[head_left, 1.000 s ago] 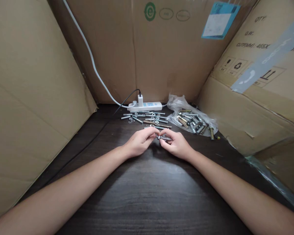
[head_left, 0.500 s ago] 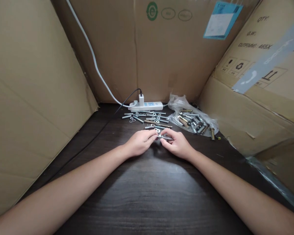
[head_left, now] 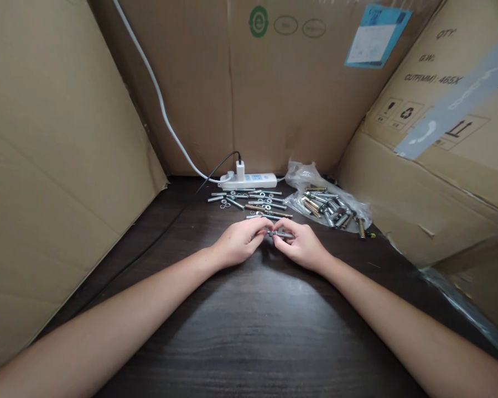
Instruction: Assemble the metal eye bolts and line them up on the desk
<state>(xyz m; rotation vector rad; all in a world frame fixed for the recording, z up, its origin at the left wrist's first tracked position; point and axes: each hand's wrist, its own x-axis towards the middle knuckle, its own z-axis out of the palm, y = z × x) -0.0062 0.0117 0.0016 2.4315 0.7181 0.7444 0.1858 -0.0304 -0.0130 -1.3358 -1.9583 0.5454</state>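
Note:
My left hand (head_left: 239,242) and my right hand (head_left: 300,245) meet over the dark wooden table (head_left: 249,326), fingertips together. Between them lies a small silver bolt (head_left: 280,234). My right hand pinches its shaft, and my left fingers close on its left end, where a nut or washer seems to sit. Just beyond my hands, loose bolts, sleeves and washers (head_left: 249,201) lie spread on the table.
A clear plastic bag of anchor bolts (head_left: 330,205) lies at the back right. A white power strip (head_left: 249,180) with a plugged charger and cables sits against the back cardboard wall (head_left: 274,99). Cardboard boxes close in on the left (head_left: 53,166) and right (head_left: 435,166).
My hands have stayed in place; only the fingers have shifted slightly around the bolt.

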